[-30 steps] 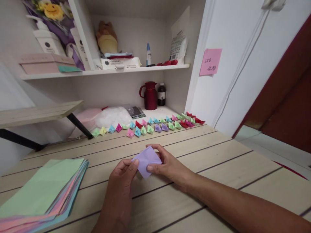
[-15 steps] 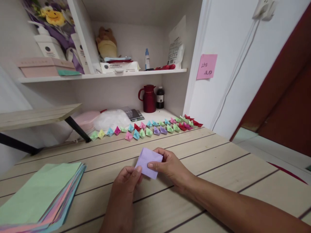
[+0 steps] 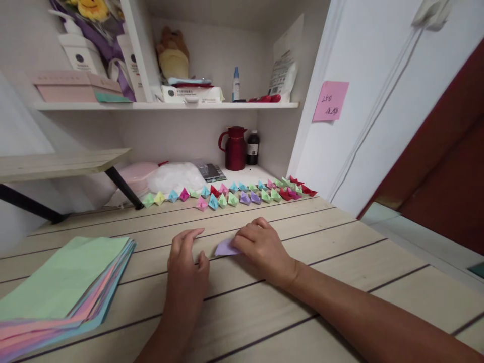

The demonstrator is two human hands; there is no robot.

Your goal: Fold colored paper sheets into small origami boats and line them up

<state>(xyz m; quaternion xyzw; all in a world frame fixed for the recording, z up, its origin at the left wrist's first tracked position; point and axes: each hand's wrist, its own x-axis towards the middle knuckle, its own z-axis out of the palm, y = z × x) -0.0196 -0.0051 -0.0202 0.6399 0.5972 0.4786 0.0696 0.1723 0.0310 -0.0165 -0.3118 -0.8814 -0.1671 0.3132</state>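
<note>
A folded lilac paper (image 3: 226,247) lies flat on the wooden table (image 3: 333,252). My right hand (image 3: 260,247) covers most of it, fingers curled and pressing down on the paper. My left hand (image 3: 186,272) rests on the table just left of the paper, fingers stretched forward and slightly apart, holding nothing. Only the paper's left corner shows from under the right hand.
A stack of coloured paper sheets (image 3: 60,290) lies at the left. Several small folded paper boats (image 3: 230,194) stand in rows along the table's far edge. Behind are a red jug (image 3: 235,148), a dark bottle (image 3: 252,147), a plastic bag (image 3: 176,177), shelves and a pink note (image 3: 330,101).
Both hands held the lilac paper in the air before. It now lies on the table under my right hand, and my left hand has let go.
</note>
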